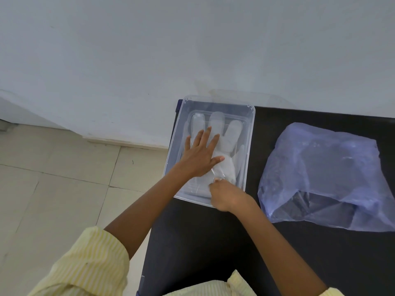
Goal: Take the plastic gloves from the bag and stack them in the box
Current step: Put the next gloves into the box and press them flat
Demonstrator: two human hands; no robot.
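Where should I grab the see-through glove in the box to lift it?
Probably pinch the glove by its cuff, coming from the near end of the box: it lies flat, fingers toward the wall, cuff nearest you, where the right hand pinches it.

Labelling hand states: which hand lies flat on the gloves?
The left hand, fingers spread straight, pressing the plastic gloves down in the box. The right hand is curled, pinching the gloves' near edge.
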